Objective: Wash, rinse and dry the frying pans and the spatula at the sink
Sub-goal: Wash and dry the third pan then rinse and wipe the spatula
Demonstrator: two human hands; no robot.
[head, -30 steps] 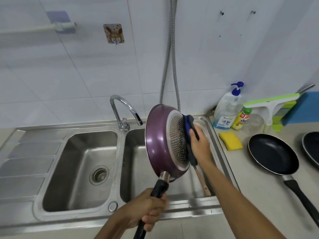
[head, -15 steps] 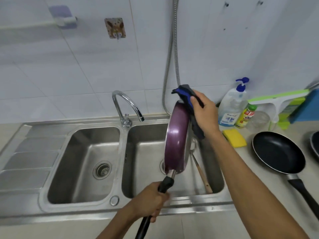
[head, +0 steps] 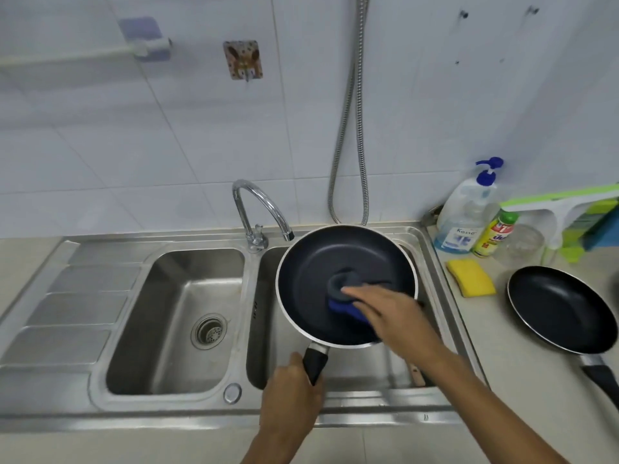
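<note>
A frying pan (head: 315,279) with a dark inside is held level, face up, over the right sink basin (head: 268,329). My left hand (head: 289,393) grips its black handle from below. My right hand (head: 385,309) presses a blue and grey cloth (head: 345,296) against the middle of the pan's inside. A wooden spatula handle (head: 415,373) shows in the right basin under my right forearm; its blade is hidden. A second black frying pan (head: 556,309) lies on the counter at the right.
The chrome tap (head: 258,212) arches over the divider between the basins. The left basin (head: 187,316) has a drain strainer. A yellow sponge (head: 470,277), soap pump bottle (head: 465,212), small detergent bottle (head: 494,234) and green squeegee (head: 562,209) stand on the right counter.
The pan turned from edge-on, purple underside showing, to flat with its dark inside up. My right hand moved the cloth from the pan's top rim down into its inside.
</note>
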